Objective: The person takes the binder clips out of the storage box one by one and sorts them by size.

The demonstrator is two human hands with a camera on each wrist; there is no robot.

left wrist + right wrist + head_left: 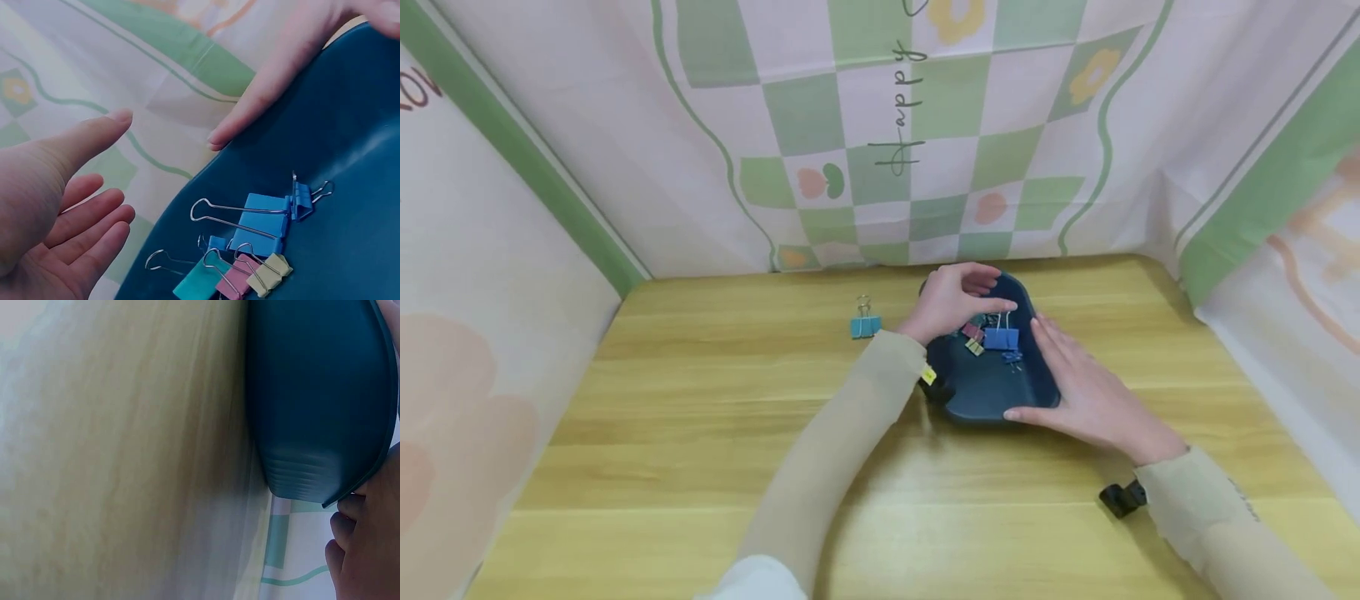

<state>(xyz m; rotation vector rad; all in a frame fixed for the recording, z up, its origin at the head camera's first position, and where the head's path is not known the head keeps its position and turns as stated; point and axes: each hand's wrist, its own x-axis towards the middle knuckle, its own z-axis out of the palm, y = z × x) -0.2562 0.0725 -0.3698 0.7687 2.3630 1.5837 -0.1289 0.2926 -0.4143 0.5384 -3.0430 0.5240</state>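
Observation:
A dark blue tray [985, 402] [356, 244] [319, 406] holds several binder clips: a large blue one [1002, 338] [257, 226], a small blue one [1012, 357] [302, 201], a pink one [236, 275], a yellow one [270, 275] and a teal one [201, 279]. Over the tray's far left part is the left hand [951, 302] [62, 206], fingers relaxed and spread from the thumb, holding nothing. The right hand [1090, 392] [372, 537] grips the tray's near right corner, thumb at the front rim and fingers along the right wall.
On the wooden table [700, 400], left of the tray, stands a teal binder clip [866, 327] with its handles pointing away. A checked curtain [880, 125] hangs behind the table's far edge, and printed cloth hangs at both sides.

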